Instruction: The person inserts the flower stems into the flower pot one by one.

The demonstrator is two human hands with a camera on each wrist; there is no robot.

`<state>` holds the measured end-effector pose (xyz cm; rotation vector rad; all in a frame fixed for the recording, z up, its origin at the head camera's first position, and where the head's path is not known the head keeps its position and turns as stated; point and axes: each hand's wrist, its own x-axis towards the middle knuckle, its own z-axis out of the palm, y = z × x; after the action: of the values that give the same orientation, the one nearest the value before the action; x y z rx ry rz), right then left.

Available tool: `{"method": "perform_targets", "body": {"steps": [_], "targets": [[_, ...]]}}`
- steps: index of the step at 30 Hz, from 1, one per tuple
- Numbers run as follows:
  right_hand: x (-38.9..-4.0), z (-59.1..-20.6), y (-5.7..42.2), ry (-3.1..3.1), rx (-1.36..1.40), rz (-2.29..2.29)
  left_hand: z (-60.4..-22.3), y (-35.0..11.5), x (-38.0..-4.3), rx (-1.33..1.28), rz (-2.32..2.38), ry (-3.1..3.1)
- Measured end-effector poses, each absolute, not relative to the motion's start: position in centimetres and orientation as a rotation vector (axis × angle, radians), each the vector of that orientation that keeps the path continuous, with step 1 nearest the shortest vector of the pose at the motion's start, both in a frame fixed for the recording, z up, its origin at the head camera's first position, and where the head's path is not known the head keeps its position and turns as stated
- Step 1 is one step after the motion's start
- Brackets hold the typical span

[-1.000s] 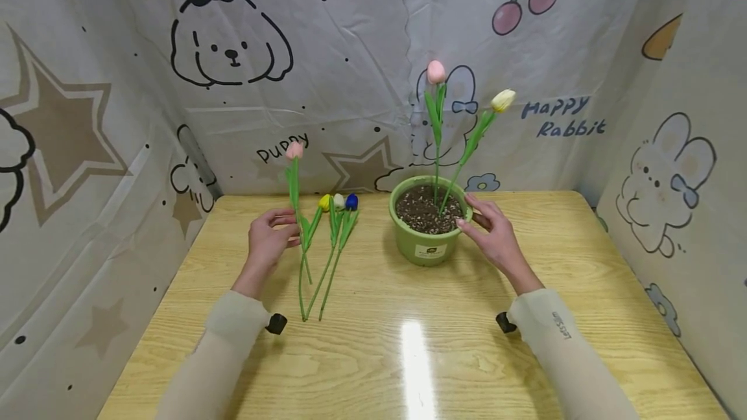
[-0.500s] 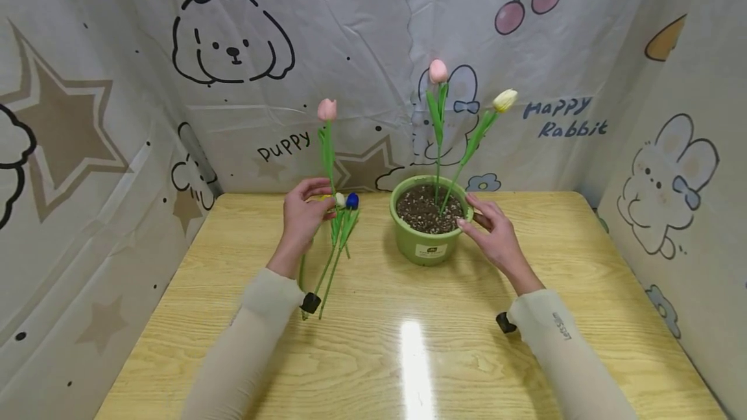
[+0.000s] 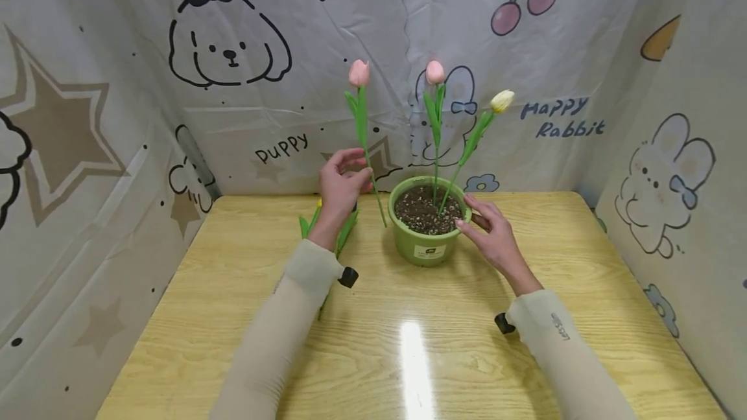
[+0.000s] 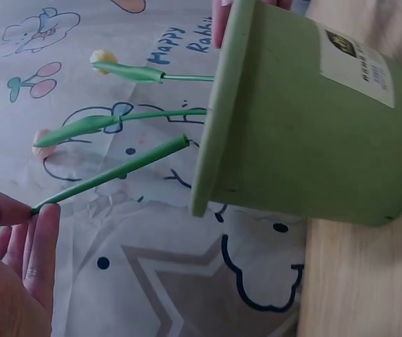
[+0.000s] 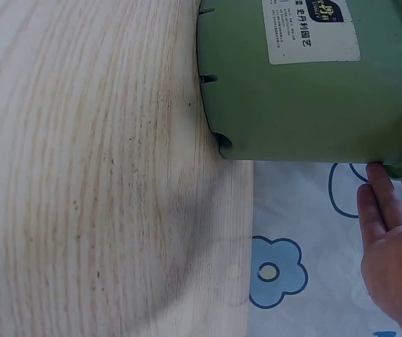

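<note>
In the head view my left hand (image 3: pixel 340 190) pinches the stem of a pink artificial tulip (image 3: pixel 359 74), which stands nearly upright just left of the green flower pot (image 3: pixel 407 243). The left wrist view shows the lower stem (image 4: pixel 117 174) slanting from thumb and fingers, its tip close by the pot's rim (image 4: pixel 218 112). My right hand (image 3: pixel 493 232) grips the rim on the right, thumb on top and fingers beneath, as the right wrist view also shows. Dark soil (image 3: pixel 417 209) fills the pot. A second pink tulip (image 3: pixel 434 72) and a pale yellow tulip (image 3: pixel 502 102) stand in it.
Behind and under my left forearm lie more tulips, mostly hidden; green leaves (image 3: pixel 347 231) show beside the wrist. The wooden table (image 3: pixel 467 355) ends at a printed cloth backdrop (image 3: pixel 350 24), with cloth also at both sides.
My left hand has lifted the pink tulip from beside the lying flowers and carried it up and right to the pot's left side. My right hand stays on the rim.
</note>
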<state>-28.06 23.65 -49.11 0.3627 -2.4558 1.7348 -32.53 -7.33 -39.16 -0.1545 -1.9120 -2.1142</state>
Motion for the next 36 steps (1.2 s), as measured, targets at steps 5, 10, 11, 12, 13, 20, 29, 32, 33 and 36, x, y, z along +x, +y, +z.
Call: {"method": "perform_targets", "body": {"steps": [5, 10, 11, 12, 13, 20, 29, 32, 33, 36], "targets": [[-28.0, -49.0, 23.7, -2.467, 0.368, 1.705, -38.7, -6.0, -33.3, -0.175, -2.139, -1.845], [-27.8, -49.0, 23.8, -2.462, 0.378, 1.691, -38.6, -4.4, -34.3, -0.214, -2.168, -1.794], [-27.7, -49.0, 23.8, -2.458, 0.379, 1.694, -38.7, -4.1, -34.6, -0.224, -2.169, -1.786], [-27.7, -49.0, 23.8, -2.458, 0.377, 1.693, -38.8, -3.8, -34.8, -0.232, -2.171, -1.778], [-27.6, -49.0, 23.8, -2.454, 0.373, 1.697, -38.9, -3.4, -35.0, -0.243, -2.169, -1.774], [-27.7, -49.2, 23.7, -2.427, 0.381, 1.722, -39.4, -1.3, -36.1, -0.315, -2.112, -1.792], [-27.7, -49.2, 23.5, -2.414, 0.391, 1.724, -40.1, -0.1, -37.2, -0.356, -1.996, -1.828], [-27.8, -49.2, 23.5, -2.414, 0.389, 1.725, -40.2, 0.1, -37.4, -0.370, -1.976, -1.832], [-27.8, -49.2, 23.5, -2.415, 0.386, 1.723, -40.2, 0.1, -37.4, -0.381, -1.963, -1.836], [-27.9, -49.2, 23.4, -2.418, 0.382, 1.716, -40.4, 0.2, -37.5, -0.417, -1.925, -1.858]]}}
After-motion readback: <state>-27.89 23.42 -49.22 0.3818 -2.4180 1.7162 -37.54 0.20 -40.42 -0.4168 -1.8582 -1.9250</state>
